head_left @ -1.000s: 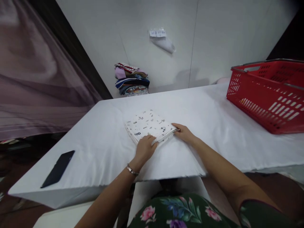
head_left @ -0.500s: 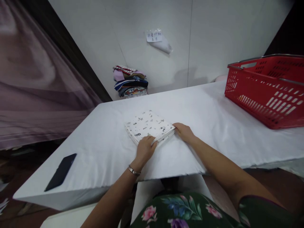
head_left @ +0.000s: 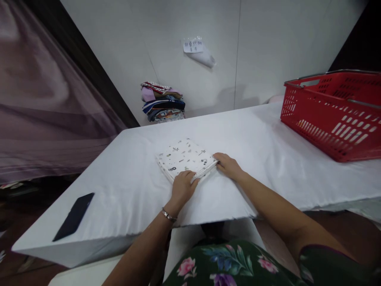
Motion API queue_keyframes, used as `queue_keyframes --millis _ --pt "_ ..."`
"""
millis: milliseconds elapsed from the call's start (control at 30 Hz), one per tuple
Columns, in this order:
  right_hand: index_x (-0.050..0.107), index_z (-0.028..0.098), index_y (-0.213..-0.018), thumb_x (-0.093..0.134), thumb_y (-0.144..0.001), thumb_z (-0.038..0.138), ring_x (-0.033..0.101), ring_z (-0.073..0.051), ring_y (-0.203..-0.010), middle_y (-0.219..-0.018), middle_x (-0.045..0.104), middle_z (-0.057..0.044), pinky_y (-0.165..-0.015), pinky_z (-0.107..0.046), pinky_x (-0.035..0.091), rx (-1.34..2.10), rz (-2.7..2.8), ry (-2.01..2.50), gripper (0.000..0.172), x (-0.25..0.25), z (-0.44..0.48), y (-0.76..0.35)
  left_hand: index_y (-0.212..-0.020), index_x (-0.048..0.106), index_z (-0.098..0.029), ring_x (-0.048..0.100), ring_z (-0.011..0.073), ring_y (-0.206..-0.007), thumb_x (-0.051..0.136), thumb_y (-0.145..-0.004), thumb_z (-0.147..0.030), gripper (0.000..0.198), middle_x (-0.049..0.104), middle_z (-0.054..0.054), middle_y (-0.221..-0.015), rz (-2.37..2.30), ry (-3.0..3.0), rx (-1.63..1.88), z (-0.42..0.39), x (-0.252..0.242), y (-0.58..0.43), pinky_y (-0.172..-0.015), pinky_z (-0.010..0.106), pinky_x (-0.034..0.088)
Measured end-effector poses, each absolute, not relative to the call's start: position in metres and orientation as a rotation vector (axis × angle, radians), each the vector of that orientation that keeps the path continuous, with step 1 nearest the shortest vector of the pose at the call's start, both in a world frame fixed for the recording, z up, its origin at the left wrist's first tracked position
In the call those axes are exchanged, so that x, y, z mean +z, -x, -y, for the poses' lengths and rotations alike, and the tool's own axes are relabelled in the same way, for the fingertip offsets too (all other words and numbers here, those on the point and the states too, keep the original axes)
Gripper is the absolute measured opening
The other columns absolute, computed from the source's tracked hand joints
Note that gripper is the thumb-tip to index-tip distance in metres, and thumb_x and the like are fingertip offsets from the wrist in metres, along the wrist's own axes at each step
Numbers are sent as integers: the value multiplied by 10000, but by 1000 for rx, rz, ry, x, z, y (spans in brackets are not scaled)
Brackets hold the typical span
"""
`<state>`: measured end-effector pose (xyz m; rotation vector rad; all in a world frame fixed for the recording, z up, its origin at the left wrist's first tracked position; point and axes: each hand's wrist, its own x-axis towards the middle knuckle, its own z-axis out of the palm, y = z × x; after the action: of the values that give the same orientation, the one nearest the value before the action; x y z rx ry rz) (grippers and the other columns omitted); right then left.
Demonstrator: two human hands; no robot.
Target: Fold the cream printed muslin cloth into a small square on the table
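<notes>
A white cloth with small dark prints [head_left: 184, 155], folded into a layered square, lies flat on the white-covered table [head_left: 143, 206]. My left hand [head_left: 183, 186] grips its near corner, fingers on top and thumb along the layered edge. At the right corner, my right hand [head_left: 228, 165] pinches the layers between thumb and fingers. The undersides of the folds are hidden. A silver bracelet [head_left: 169, 215] circles my left wrist.
On the right of the table stands a red plastic basket [head_left: 330, 119]. A dark flat object [head_left: 74, 216] lies near the left front corner. Beyond the far edge, folded clothes [head_left: 163, 102] are stacked against the white wall, below a paper note [head_left: 193, 45]. Pinkish drapery [head_left: 44, 111] hangs at left.
My right hand has shifted slightly left at the corner, its fingers now further over the cloth's edge. The left hand stays at the near corner, and the cloth has hardly moved.
</notes>
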<state>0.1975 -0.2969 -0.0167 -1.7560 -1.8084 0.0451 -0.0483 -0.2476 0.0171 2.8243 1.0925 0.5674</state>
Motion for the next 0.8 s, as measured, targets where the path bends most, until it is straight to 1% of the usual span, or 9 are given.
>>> queue_keyframes --millis 100,200,300,400,500,567,667,733,800 --pt "539 233 -1194 436 -860 151 507 -191 -1123 -1234 571 -53 -865 -335 464 42 1788 1787 359 -14 295 -197 -960 643 -214 572 205 -950 514 -865 -333 199 653 49 -1004 -1072 -2817 569 247 19 47 -833 362 451" --pt "556 231 -1160 396 -872 128 538 -187 -1083 -1175 609 -44 -842 -327 465 109 1776 1820 345 -11 295 -199 -959 642 -219 570 206 -956 504 -871 -328 197 652 44 -1013 -1061 -2823 567 248 18 46 -842 366 450" --pt "555 227 -1162 390 -880 138 546 -186 -1080 -1183 609 -40 -854 -325 459 156 1779 1812 338 -10 296 -200 -1002 629 -215 565 216 -986 539 -849 -323 209 648 50 -1048 -1059 -2817 584 249 16 49 -870 386 451" --pt "559 230 -1164 396 -880 148 548 -187 -1084 -1190 608 -37 -877 -327 452 166 1766 1820 338 -11 298 -200 -1075 598 -203 561 231 -1026 583 -814 -315 284 637 70 -1097 -1006 -2824 615 249 12 55 -897 402 453" --pt "558 239 -1173 415 -871 157 537 -192 -1092 -1201 601 -32 -885 -335 452 144 1772 1820 344 -14 298 -200 -1129 563 -185 564 237 -1047 587 -804 -291 343 631 86 -1126 -977 -2815 659 249 9 61 -913 404 456" --pt "529 230 -1219 451 -854 170 501 -203 -1131 -1247 569 -41 -899 -344 448 92 1810 1766 378 -15 299 -199 -1120 562 -183 578 231 -1029 562 -815 -271 318 639 83 -1109 -985 -2793 680 250 10 62 -906 399 465" --pt "491 201 -1268 490 -824 168 448 -211 -1178 -1304 514 -72 -930 -354 432 -15 1877 1635 445 -15 298 -197 -1056 583 -196 597 216 -978 517 -837 -250 236 658 65 -1053 -993 -2764 677 253 13 61 -880 388 477" --pt "526 191 -1230 479 -823 150 460 -208 -1154 -1268 537 -86 -932 -354 428 -56 1906 1577 411 -13 297 -196 -1027 590 -203 599 208 -958 496 -848 -236 205 663 55 -1029 -991 -2757 659 254 16 59 -871 380 478" --pt "582 197 -1154 463 -834 138 494 -210 -1098 -1183 590 -86 -914 -362 432 -65 1911 1574 346 -13 294 -196 -1031 589 -203 594 204 -964 487 -854 -227 206 661 53 -1035 -970 -2765 642 255 16 58 -877 376 473"
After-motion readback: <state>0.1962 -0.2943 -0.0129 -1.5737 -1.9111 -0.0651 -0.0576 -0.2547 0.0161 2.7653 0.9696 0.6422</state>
